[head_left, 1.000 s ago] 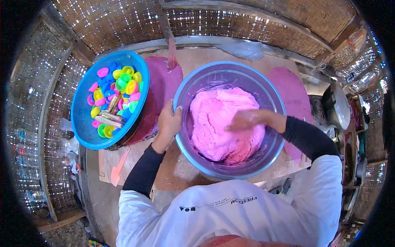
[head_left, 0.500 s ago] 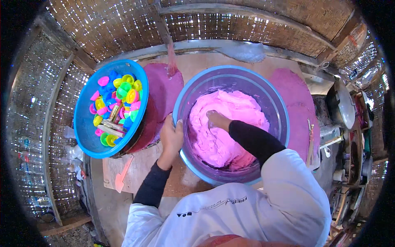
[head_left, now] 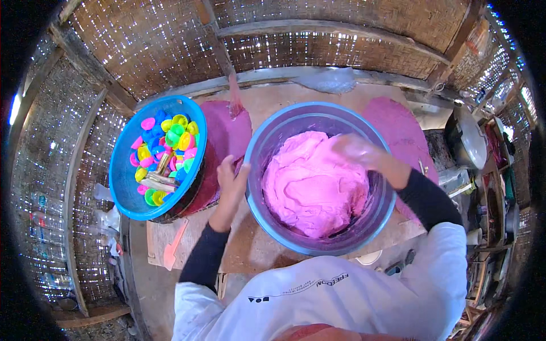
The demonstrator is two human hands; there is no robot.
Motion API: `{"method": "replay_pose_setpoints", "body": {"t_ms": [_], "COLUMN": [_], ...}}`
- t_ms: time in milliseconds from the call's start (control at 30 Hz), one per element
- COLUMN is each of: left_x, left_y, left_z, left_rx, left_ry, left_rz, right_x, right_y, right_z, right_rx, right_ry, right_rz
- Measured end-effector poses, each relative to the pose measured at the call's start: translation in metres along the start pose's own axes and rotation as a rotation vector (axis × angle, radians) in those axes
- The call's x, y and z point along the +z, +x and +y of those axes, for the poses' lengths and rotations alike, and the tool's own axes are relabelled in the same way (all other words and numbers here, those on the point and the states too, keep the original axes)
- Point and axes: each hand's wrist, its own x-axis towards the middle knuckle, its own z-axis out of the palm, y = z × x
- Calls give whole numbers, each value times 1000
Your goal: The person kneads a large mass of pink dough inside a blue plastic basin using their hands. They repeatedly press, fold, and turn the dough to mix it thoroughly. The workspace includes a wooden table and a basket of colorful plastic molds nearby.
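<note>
A wide blue-grey bowl [head_left: 321, 243] holds a large mound of soft pink dough [head_left: 310, 190]. My right hand [head_left: 361, 153] is over the upper right of the mound, smeared by motion. Just outside the bowl's left rim is my left hand [head_left: 231, 179], fingers raised and apart, with nothing visible in them. Left of it, a bright blue tub [head_left: 122, 182] holds several small coloured cups [head_left: 173, 136] and some short pale sticks [head_left: 160, 182].
The wooden board [head_left: 273, 94] carries pink slabs [head_left: 387, 116] on either side of the bowl. A peach scraper [head_left: 173, 244] lies at front left, a clear bag [head_left: 324, 79] along the back. At right stands a metal pot [head_left: 469, 142]; woven walls surround the workspace.
My right hand has swept from the bowl's left part to its upper right, reshaping the dough. My left hand's fingers have loosened from the bowl's rim.
</note>
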Motion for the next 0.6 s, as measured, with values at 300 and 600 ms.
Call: {"method": "replay_pose_setpoints", "body": {"t_ms": [300,600], "left_x": [28,22], "left_y": [37,33], "left_z": [23,37], "left_rx": [43,19], "left_ry": [-2,-23], "left_rz": [-233,-202], "right_x": [-34,-22], "right_y": [16,111], "right_z": [89,123], "right_rx": [530,677], "right_ry": [924,992], "right_rz": [542,116]}}
